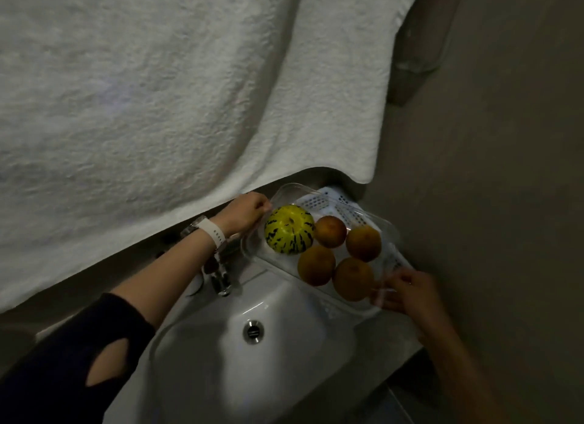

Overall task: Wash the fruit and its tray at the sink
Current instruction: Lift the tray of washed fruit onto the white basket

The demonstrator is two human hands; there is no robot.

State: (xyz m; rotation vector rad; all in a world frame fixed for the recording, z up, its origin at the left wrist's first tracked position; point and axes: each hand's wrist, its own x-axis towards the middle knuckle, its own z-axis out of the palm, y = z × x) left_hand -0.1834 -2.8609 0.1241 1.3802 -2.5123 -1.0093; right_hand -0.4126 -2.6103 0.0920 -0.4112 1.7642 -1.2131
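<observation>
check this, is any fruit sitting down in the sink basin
No, the sink basin holds no fruit; the melon and four brown fruits sit in the tray.

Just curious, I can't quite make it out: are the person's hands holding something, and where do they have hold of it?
Both hold the clear fruit tray: left hand at its far-left edge, right hand at its near-right corner.

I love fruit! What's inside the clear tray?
A yellow-green striped melon and four orange-brown fruits on a white perforated insert in the tray; anything underneath them is hidden.
</observation>
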